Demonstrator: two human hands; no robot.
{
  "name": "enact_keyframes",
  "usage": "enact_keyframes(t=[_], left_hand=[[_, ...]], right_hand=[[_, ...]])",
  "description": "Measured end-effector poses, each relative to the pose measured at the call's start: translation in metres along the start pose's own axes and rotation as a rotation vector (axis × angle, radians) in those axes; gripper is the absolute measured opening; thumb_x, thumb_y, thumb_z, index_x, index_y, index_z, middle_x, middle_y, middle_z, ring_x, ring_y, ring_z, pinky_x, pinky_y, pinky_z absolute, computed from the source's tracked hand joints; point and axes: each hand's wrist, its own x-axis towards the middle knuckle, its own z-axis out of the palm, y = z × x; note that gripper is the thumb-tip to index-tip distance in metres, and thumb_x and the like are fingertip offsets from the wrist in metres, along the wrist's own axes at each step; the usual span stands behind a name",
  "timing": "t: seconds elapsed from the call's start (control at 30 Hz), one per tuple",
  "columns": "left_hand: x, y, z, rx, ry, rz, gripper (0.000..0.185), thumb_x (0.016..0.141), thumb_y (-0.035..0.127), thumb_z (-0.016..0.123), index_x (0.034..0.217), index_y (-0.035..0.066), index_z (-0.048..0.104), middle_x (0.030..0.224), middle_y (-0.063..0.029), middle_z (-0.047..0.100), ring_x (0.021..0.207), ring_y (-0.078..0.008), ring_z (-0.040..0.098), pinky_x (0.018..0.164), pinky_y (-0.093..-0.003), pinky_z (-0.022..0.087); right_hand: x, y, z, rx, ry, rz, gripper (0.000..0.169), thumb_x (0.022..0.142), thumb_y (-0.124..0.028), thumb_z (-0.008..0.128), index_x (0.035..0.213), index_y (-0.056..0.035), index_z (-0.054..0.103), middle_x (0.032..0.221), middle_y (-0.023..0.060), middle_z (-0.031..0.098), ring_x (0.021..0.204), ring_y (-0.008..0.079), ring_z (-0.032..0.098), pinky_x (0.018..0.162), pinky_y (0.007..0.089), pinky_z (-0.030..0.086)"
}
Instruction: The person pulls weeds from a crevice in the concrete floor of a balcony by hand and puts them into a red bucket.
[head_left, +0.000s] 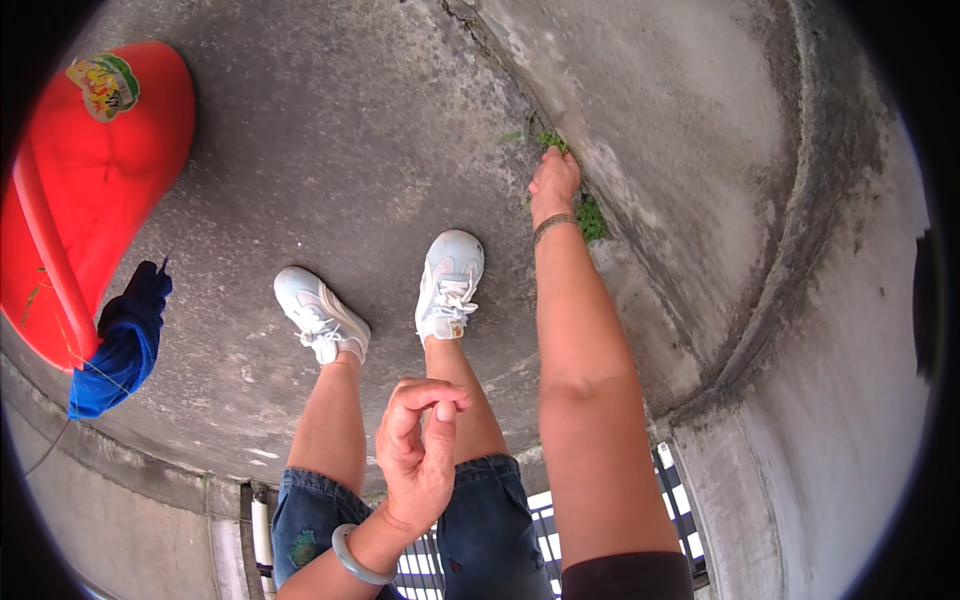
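Against the foot of a concrete wall, my right hand (555, 180) has its fingers closed around a small green weed (551, 139) rooted in the crack; the fingertips are partly hidden. Just below that wrist, which wears a metal-link watch or bracelet (556, 224), grows another leafy weed (592, 220). My left hand (418, 450) hangs in front of my thighs, its fingers curled and the thumb tip meeting the index finger. Nothing shows in it. A pale bangle (357, 556) circles the left wrist.
To the left stands a red plastic basin or bucket (139, 161) with a sticker and a red handle (52, 259). A blue cloth (124, 352) is bunched by its rim. My white sneakers (450, 285) are on the stained concrete floor (300, 150). The concrete wall (675, 150) rises at right.
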Motion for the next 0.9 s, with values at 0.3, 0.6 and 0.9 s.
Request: enact_keyframes(t=[0.3,0.6,0.9], left_hand=[[-0.001,-0.001,0.004,-0.093,0.057,-0.032,0.009,0.093,0.002,0.047,0.097,0.001,0.055,0.087,-0.0060,0.055,0.080,-0.0119,0.050,0.075,-0.0236,0.041],[-0.001,-0.006,0.005,-0.057,0.055,-0.007,0.008,0.093,0.002,0.049,0.096,0.002,0.056,0.087,-0.0058,0.057,0.079,-0.0128,0.051,0.075,-0.0243,0.041],[-0.003,-0.011,0.005,0.013,0.048,0.017,0.008,0.091,0.000,0.051,0.094,0.002,0.057,0.085,-0.0064,0.059,0.077,-0.0144,0.054,0.072,-0.0259,0.044]], right_hand=[[-0.002,0.062,-0.125,-1.548,-0.230,-0.382,0.036,0.090,-0.031,0.047,0.097,0.0019,0.058,0.091,0.0181,0.063,0.075,0.0278,0.065,0.049,0.0398,0.050],[0.019,0.023,-0.102,0.141,0.218,0.222,0.035,0.082,-0.015,0.070,0.094,0.0081,0.047,0.072,0.0145,0.060,0.052,0.0168,0.060,0.036,0.0243,0.033],[0.028,0.049,-0.127,-0.354,-0.053,-0.058,0.011,0.085,-0.003,0.060,0.091,0.0020,0.053,0.074,0.0162,0.062,0.057,0.0205,0.061,0.048,0.0309,0.045]])
